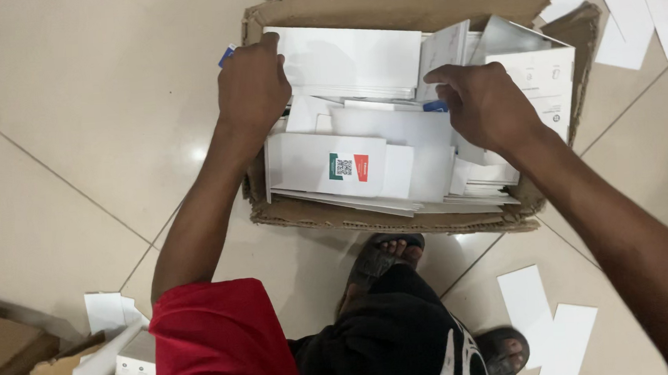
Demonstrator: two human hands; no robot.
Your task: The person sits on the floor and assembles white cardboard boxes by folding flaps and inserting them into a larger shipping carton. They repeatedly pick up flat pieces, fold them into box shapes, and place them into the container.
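Down on the tiled floor, a torn cardboard box sits right in front of the person, packed with white cards and flat white cartons; the left hand is at the box's left rim, fingers curled over the edge of a big white sheet lying on top of the pile, gripping it at its left end; a small blue thing peeks out just beside that hand, too hidden to tell what it is; the right hand hovers low over the middle of the pile, fingers bent and drawn close, the tips touching the white cards there, though I cannot tell whether they pinch one; nearer the person, a white card with a green and red mark lies face up in the box; a folded white carton leans at the right wall; loose white sheets lie on the floor by the sandalled feet.
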